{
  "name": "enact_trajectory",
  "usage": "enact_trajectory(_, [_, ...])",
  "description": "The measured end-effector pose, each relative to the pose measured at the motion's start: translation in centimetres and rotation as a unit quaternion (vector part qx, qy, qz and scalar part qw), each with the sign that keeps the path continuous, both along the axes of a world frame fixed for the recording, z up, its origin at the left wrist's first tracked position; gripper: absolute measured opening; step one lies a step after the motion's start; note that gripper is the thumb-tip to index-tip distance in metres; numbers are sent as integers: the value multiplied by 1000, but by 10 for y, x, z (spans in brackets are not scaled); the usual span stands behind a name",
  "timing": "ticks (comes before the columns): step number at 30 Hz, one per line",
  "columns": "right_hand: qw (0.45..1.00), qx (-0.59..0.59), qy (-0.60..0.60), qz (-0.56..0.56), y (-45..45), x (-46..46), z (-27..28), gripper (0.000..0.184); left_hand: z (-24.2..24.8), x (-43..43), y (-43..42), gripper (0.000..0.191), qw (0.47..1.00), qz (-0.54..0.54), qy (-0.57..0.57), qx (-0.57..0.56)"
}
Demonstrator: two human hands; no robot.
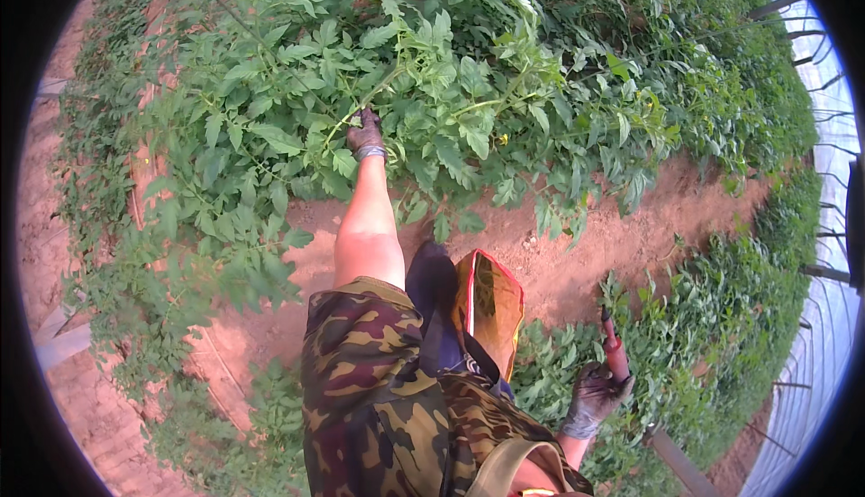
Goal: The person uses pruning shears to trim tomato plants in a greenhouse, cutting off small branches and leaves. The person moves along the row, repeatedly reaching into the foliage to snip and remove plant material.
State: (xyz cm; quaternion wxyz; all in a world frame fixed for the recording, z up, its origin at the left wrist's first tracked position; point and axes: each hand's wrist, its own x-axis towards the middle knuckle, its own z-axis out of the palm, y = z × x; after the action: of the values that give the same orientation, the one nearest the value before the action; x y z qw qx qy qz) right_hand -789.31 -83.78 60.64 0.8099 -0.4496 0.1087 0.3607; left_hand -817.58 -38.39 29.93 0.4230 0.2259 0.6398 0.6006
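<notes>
My left hand [365, 133], in a dark stained glove, reaches into the tomato plants [432, 98] and has its fingers closed around a green tomato stem [368, 97]. At the lower right, my right hand [600, 392], gloved too, holds a red-handled tool [615, 355] with a dark narrow tip pointing up; its exact kind cannot be told. An orange and yellow mesh bag [497, 301] with a red rim hangs open at my waist. Small yellow flowers [503, 139] show among the leaves.
A reddish soil path [561, 226] runs between the plant rows. A lower row of plants [716, 335] lies to the right. A metal post [682, 463] stands near my right hand. Strings cross the foliage. The greenhouse's plastic wall and its ribs [828, 226] curve along the far right.
</notes>
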Motion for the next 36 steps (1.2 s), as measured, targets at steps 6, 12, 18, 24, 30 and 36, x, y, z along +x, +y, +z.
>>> enact_trajectory(6, [996, 75, 37, 11, -66, -25, -18, 43, 7, -24, -37, 26, 962, -70, -235, -119])
enact_trajectory(12, [992, 89, 89, -13, -77, -50, -29, 49, 4, -31, -37, 13, 838, -28, -531, -122])
enact_trajectory(18, [991, 94, 87, -28, -32, -58, -56, 48, -9, -40, -29, 20, 727, -127, -675, 3])
enact_trajectory(24, [990, 78, 109, -51, 28, -77, -80, 47, -9, -24, -8, 15, 866, -93, -489, 37])
enact_trajectory(30, [986, 68, 137, -69, 61, -94, -97, 46, -48, -42, 37, 18, 980, -191, -46, 19])
enact_trajectory(36, [987, 45, 148, -42, 71, -114, -97, 45, -137, -89, 5, 25, 847, -385, 314, -187])
